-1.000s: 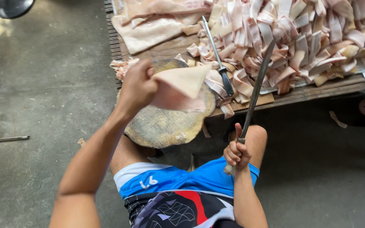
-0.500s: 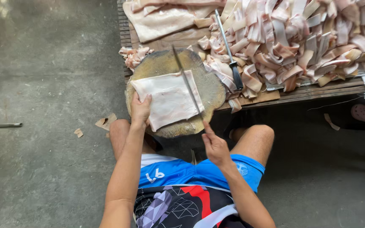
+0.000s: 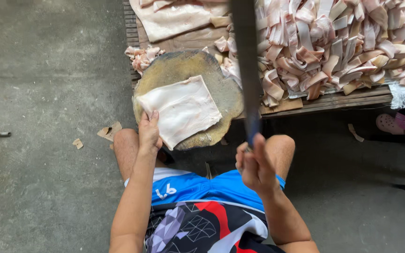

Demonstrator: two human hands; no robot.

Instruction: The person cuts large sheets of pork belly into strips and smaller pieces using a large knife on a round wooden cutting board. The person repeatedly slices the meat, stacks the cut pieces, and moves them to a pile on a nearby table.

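My left hand [image 3: 149, 132] presses flat, fingers spread, on the near corner of the slab [image 3: 180, 108] — a pale sheet of pork skin lying across the round block [image 3: 188, 70]. My right hand [image 3: 255, 165] is fisted around the handle of the knife [image 3: 245, 65], blade raised toward the camera. I judge the slab limp, greasy and fairly heavy; it will slide if held loosely, so the pinned corner well clear of the blade is the place to hold it. The knife's edge is blurred and its tip is cut off at the top. The pile of strips [image 3: 343, 42] hides most of the pallet [image 3: 338, 98] beneath.
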